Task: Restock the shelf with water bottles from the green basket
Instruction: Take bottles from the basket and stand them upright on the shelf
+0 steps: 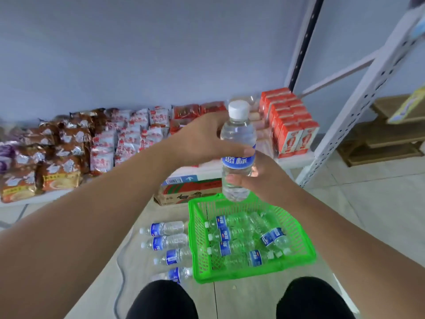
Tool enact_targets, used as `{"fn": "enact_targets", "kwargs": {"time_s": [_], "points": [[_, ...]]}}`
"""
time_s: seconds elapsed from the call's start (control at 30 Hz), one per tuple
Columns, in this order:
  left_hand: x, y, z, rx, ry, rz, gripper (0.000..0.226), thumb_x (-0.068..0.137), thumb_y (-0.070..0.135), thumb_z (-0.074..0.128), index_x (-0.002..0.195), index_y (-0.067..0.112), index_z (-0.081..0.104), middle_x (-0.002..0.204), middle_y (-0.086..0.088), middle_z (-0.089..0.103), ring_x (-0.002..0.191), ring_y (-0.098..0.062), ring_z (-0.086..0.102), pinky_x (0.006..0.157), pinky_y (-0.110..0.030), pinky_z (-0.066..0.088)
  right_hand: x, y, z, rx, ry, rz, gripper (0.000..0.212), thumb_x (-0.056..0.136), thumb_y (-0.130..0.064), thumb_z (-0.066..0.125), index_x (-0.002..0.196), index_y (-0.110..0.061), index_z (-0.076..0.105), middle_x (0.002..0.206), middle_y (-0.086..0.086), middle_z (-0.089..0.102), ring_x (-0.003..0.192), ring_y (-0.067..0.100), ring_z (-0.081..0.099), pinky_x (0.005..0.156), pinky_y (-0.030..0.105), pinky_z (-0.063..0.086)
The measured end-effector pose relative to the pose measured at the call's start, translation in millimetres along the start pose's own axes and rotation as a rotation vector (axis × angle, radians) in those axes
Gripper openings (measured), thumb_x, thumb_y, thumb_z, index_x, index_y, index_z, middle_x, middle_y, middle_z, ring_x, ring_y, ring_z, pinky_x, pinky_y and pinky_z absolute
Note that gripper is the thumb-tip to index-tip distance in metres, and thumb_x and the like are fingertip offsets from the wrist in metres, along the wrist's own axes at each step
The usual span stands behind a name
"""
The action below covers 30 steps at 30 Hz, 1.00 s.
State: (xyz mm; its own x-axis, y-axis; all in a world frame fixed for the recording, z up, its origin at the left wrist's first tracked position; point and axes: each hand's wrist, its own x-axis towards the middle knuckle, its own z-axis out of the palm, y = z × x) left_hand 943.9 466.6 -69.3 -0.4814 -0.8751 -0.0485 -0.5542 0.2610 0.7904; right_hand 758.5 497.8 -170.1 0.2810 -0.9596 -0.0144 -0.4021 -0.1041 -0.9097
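**Bottle held upright, both hands**

My left hand (200, 139) wraps round the water bottle (238, 137) at its upper half, and my right hand (259, 178) grips it lower down. Directly beneath lies the green basket (253, 273) of bottles (232, 236). Beyond the grip stands the shelf (349, 116).

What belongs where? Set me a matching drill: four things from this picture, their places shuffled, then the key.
1 held bottle
2 green basket
3 red cartons
4 loose bottles

A on the shelf
B lying on the floor, left of the basket
C upright, gripped by left hand and right hand
D on the floor, bottles lying inside

Pairs: 1-C, 2-D, 3-A, 4-B
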Motion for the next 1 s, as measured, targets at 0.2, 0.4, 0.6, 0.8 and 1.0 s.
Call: {"fn": "enact_targets", "kwargs": {"time_s": [0.2,0.4,0.6,0.8,1.0], "points": [[-9.0,134.4,-111.4,-0.007,0.138,-0.043,0.038,0.070,0.054,0.083,0.095,0.026,0.077,0.083,0.013,0.077,0.078,0.000,0.073,0.069,-0.024,0.057,-10.9,-163.3,-52.9,0.014,0.077,0.014,0.067,0.075,-0.046,0.078,0.136,-0.040,0.051,0.128,-0.021,0.065,0.122,-0.001,0.058,0.111,0.041,0.043],[-20.3,232.0,-218.0,-0.010,0.195,-0.057,0.017,0.078,0.048,0.079,0.085,0.034,0.072,0.075,0.023,0.073,0.068,0.008,0.069,0.055,-0.007,0.044,-16.5,-302.4,-86.1,-0.047,0.113,-0.022,0.064,0.083,-0.041,0.079,0.138,-0.043,0.046,0.120,-0.032,0.064,0.110,-0.013,0.059,0.096,0.019,0.046],[-27.8,286.5,-289.7,0.008,0.169,-0.024,0.038,0.081,0.060,0.073,0.105,0.031,0.071,0.097,0.014,0.076,0.083,0.003,0.072,0.075,-0.022,0.056,3.3,-384.5,-100.1,-0.064,0.174,-0.010,0.059,0.077,-0.053,0.079,0.128,-0.038,0.053,0.114,-0.024,0.070,0.102,-0.008,0.065,0.091,0.029,0.051],[-7.8,306.4,-325.6,0.029,0.219,0.038,0.038,0.085,0.056,0.069,0.114,0.031,0.068,0.102,0.014,0.072,0.086,-0.002,0.070,0.074,-0.021,0.050,45.4,-414.9,-120.2,-0.130,0.206,-0.039,0.055,0.081,-0.050,0.078,0.127,-0.046,0.048,0.114,-0.026,0.067,0.099,-0.007,0.065,0.078,0.014,0.050],[36.0,306.5,-332.2,0.012,0.252,0.001,0.037,0.084,0.051,0.074,0.114,0.030,0.066,0.105,0.013,0.073,0.091,-0.002,0.070,0.076,-0.021,0.052,102.4,-404.1,-152.6,-0.279,0.180,-0.049,0.065,0.080,-0.057,0.075,0.135,-0.039,0.044,0.124,-0.019,0.065,0.109,0.005,0.062,0.092,0.022,0.047]]}}
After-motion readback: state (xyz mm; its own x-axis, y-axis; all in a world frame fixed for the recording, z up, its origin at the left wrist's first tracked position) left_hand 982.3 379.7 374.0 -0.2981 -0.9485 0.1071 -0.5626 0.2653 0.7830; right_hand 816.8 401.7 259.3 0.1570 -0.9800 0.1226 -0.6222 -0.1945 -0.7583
